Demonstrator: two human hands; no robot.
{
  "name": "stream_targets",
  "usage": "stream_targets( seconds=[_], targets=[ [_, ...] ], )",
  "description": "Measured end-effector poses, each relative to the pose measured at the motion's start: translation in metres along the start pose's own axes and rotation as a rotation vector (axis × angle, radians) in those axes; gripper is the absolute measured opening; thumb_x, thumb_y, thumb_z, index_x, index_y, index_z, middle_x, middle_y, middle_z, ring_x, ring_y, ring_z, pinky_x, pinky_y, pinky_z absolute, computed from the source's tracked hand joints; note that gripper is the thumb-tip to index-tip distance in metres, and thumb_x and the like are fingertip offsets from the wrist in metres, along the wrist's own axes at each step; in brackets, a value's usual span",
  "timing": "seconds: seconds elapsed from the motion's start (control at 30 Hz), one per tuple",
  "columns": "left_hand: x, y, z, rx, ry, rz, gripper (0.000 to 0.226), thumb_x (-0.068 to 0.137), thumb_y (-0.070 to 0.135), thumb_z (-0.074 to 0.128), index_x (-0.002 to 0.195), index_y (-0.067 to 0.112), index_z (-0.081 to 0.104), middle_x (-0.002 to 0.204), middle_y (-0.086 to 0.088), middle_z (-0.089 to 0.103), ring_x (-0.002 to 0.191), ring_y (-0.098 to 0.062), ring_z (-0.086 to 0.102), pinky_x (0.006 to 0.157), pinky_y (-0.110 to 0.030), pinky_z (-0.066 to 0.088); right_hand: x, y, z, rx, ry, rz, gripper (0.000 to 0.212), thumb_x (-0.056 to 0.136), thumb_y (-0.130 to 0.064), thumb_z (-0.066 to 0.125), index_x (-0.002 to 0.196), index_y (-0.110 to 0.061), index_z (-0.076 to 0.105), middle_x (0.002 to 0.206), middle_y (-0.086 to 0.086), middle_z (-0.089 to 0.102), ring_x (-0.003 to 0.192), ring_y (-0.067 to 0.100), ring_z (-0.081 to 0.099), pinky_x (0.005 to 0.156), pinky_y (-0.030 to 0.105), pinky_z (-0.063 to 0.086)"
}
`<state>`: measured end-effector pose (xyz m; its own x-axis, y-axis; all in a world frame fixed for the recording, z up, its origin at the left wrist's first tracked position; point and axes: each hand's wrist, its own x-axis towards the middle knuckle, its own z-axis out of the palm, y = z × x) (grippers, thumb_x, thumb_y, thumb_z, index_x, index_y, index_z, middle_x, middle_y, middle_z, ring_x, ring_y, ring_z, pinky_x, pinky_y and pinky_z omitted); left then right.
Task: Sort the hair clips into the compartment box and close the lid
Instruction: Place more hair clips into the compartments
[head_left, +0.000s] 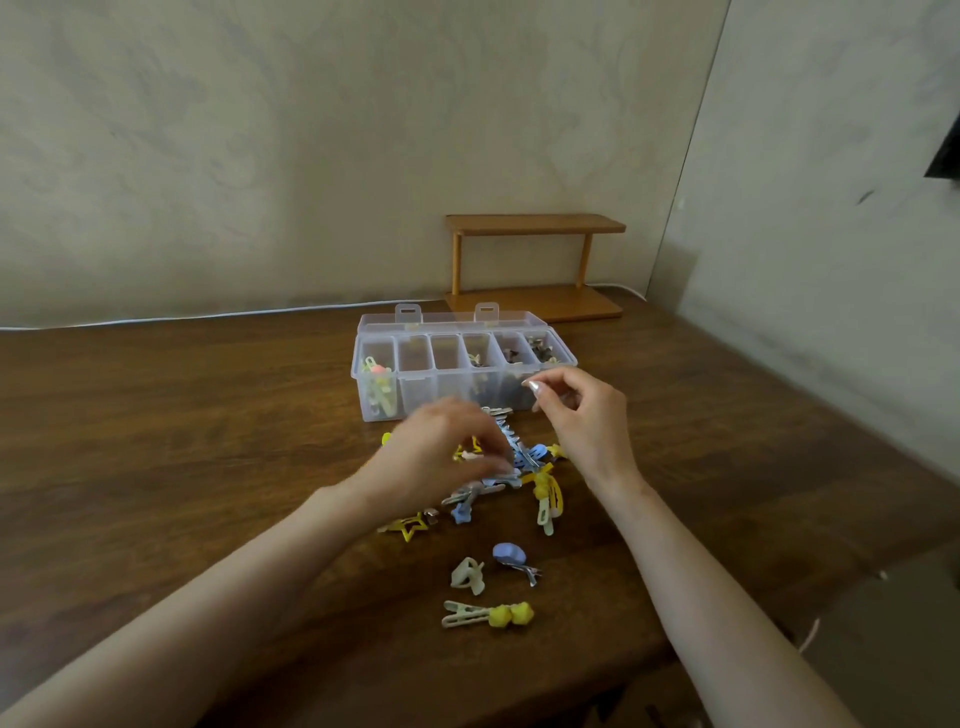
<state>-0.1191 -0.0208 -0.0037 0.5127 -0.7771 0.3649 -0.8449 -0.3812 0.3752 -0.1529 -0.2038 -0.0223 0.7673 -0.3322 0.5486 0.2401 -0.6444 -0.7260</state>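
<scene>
- Clear compartment box, lid open: pastel clips in the leftmost compartment, darker ones toward the right.
- Loose hair clips are piled on the table just before it.
- My left hand, blurred, is over the pile, and my right hand is curled at the box front. I cannot tell whether either grips anything.

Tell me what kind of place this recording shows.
Probably a room in a home: a wooden table pushed into a corner of plain plastered walls, a small wooden shelf at its back, and a clear compartment box beside loose hair clips.
</scene>
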Motion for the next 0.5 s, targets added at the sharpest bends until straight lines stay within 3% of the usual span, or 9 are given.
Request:
stream_targets(
  seconds=[0.1,0.23,0.33,0.5],
  targets=[
    [0.017,-0.01,-0.021,-0.107,0.206,-0.176,0.01,0.082,0.026,0.065,0.089,0.02,0.067,0.083,0.01,0.062,0.073,0.0,0.054,0.062,-0.014,0.043,0.002,0.0,-0.002,0.006,0.063,0.012,0.01,0.09,-0.013,0.06,0.092,-0.016,0.069,0.082,-0.006,0.067,0.078,0.006,0.061,0.067,0.007,0.045],
    [0.052,-0.036,-0.033,-0.1,0.393,-0.28,0.013,0.083,0.027,0.065,0.086,0.016,0.068,0.08,0.005,0.064,0.069,-0.007,0.054,0.059,-0.021,0.043,0.001,0.0,-0.003,0.025,0.086,0.037,0.012,0.09,-0.012,0.059,0.095,-0.017,0.068,0.083,-0.006,0.066,0.078,0.007,0.062,0.066,0.01,0.048],
    [0.08,-0.047,-0.03,-0.014,0.394,-0.358,0.015,0.086,0.032,0.062,0.087,0.019,0.069,0.079,0.008,0.062,0.073,-0.01,0.053,0.055,-0.022,0.036,0.0,0.002,-0.002,0.024,0.078,0.026,0.011,0.09,-0.012,0.059,0.094,-0.017,0.068,0.082,-0.006,0.066,0.078,0.008,0.062,0.067,0.011,0.048],
    [0.108,-0.059,-0.02,0.084,0.307,-0.434,0.02,0.086,0.033,0.062,0.097,0.017,0.068,0.099,-0.001,0.069,0.091,-0.017,0.061,0.074,-0.035,0.052,0.002,0.006,0.0,0.025,0.062,0.025,0.011,0.089,-0.011,0.059,0.093,-0.014,0.069,0.081,-0.005,0.066,0.078,0.009,0.062,0.067,0.009,0.046]
  ],
)
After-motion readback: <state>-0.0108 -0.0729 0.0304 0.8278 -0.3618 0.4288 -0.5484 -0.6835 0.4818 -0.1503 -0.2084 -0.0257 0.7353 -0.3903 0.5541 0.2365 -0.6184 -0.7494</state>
